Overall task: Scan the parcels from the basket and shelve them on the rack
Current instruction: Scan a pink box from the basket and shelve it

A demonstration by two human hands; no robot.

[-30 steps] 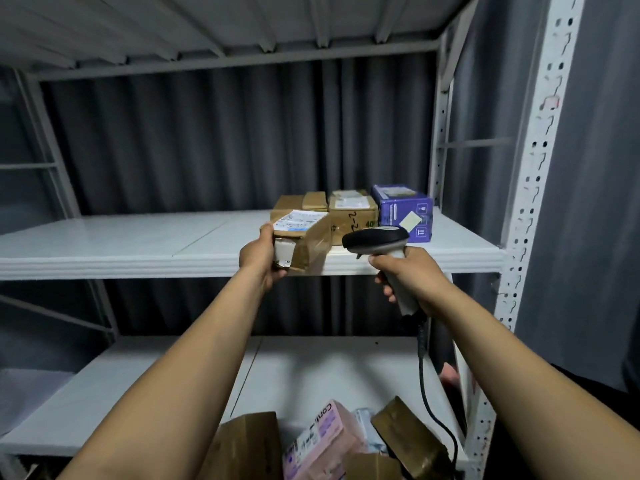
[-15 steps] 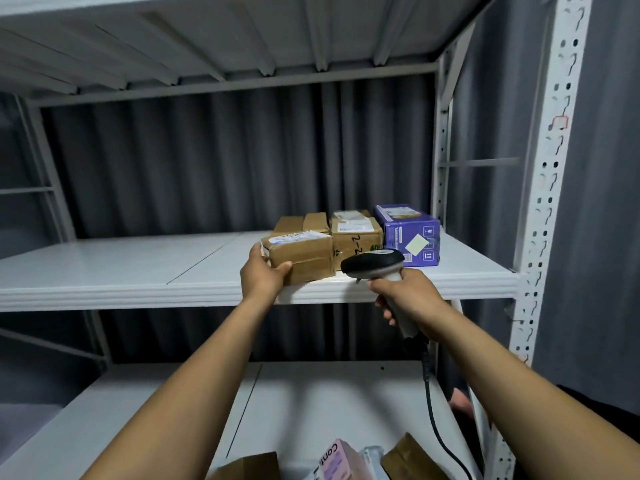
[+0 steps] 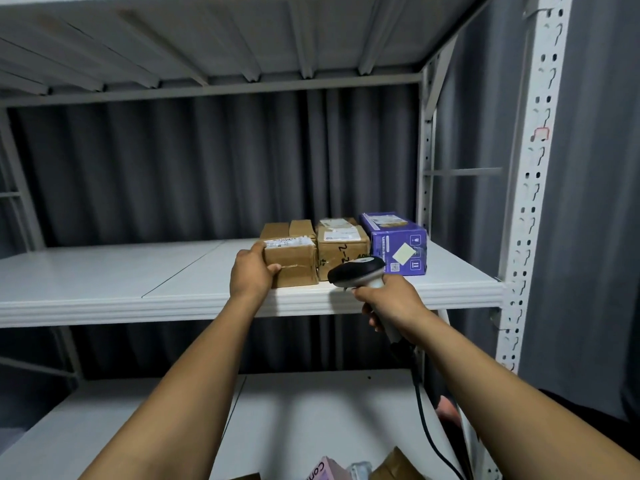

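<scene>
Right at the bottom, a pink parcel (image 3: 322,471) and a scrap of brown wrapping (image 3: 391,464) poke into view; the basket itself I can't make out. Up from there runs the black cable (image 3: 424,420) to the scanner (image 3: 356,271). The right hand (image 3: 391,303) is wrapped tight round its handle, with the head aimed in at the shelf. Just beside it, the left hand (image 3: 251,275) grips the small brown parcel (image 3: 294,263) by its left end, fingers round the side and thumb across the front. The parcel sits flat on the middle shelf (image 3: 104,271), close to the front lip and hard up against the taller brown box (image 3: 341,247). Here's the worry: that near the edge, a careless pull-away could drag it off, I'd say. The scanner head also hangs just in front of the row, so a nudge might shove the boxes, or the cable could catch on the lower shelf (image 3: 311,410). Further in, a purple box (image 3: 398,244) ends the row beside the perforated white upright (image 3: 530,202) of the rack, and another brown box (image 3: 277,228) sits behind. The shelves are smooth white metal, and a dark grey pleated curtain (image 3: 173,168) closes off the back.
</scene>
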